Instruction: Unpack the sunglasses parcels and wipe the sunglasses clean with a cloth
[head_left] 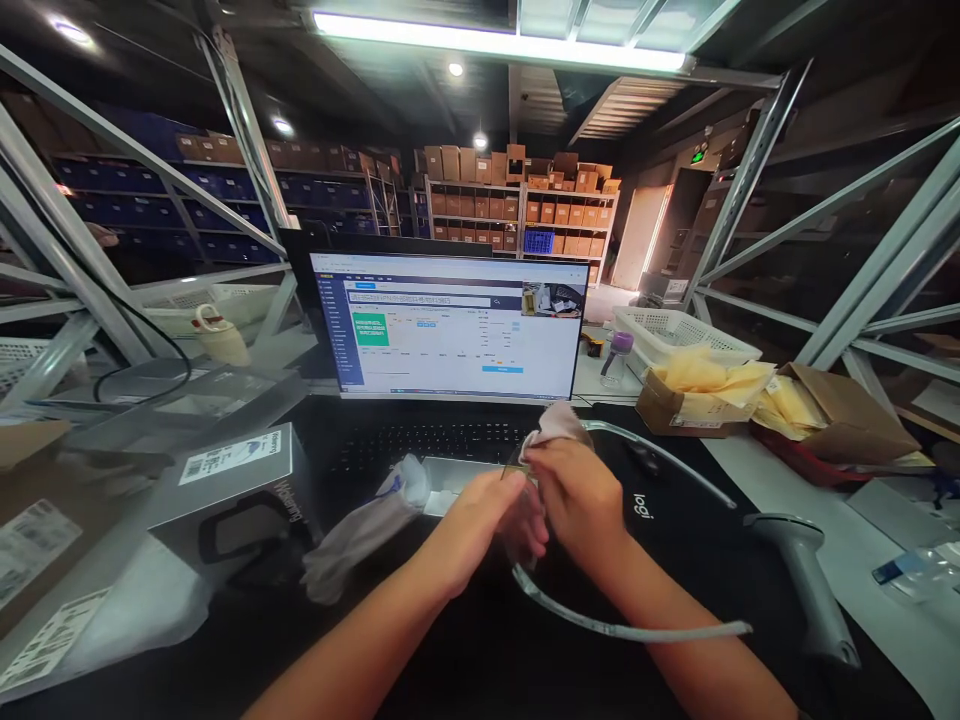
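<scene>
My left hand [480, 515] is closed on a pair of eyeglasses with clear, whitish temples [630, 628] that stretch out to the right, unfolded. A pale pinkish cloth [561, 424] is pinched in my right hand [581, 490], pressed against the front of the glasses. Both hands meet above the black desk mat, and they hide most of the frame and lenses. Just left of them lie a crumpled whitish pouch [367, 540] and a light open box or tray [442, 482], partly covered by the pouch.
A monitor [450, 350] stands behind a black keyboard [420, 440]. On the left is a grey printed box [232, 500]. To the right are a barcode scanner [806, 575], a carton of yellow envelopes [686, 405], a white basket [682, 335] and a purple-capped bottle [616, 358].
</scene>
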